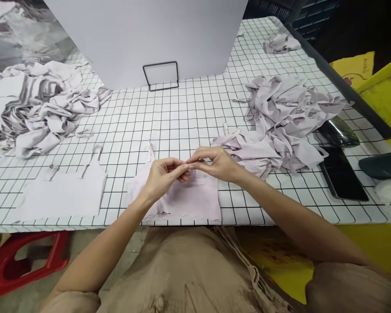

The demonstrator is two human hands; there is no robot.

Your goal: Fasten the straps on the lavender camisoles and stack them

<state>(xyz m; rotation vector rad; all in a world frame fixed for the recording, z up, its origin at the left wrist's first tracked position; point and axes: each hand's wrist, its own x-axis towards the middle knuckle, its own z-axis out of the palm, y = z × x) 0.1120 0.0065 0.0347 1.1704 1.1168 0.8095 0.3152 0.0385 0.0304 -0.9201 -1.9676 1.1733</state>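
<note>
A pale pink camisole [195, 202] lies on the grid-patterned tablecloth at the near edge, one thin strap [150, 152] standing out at its top left. Above its upper right part, my left hand [166, 174] and my right hand [215, 163] meet fingertip to fingertip. Both are closed in a pinch; what lies between the fingers is too small and covered to make out. To the left, a second, paler camisole [63, 193] is spread flat with its two straps upward. Right of my right hand lies a loose heap of similar garments [286, 117].
A large white board [150, 34] stands at the back with a black wire frame [161, 76] before it. Piled fabric [42, 104] covers the left side. A dark phone [343, 174] lies at the right. Below left is a red stool [29, 261].
</note>
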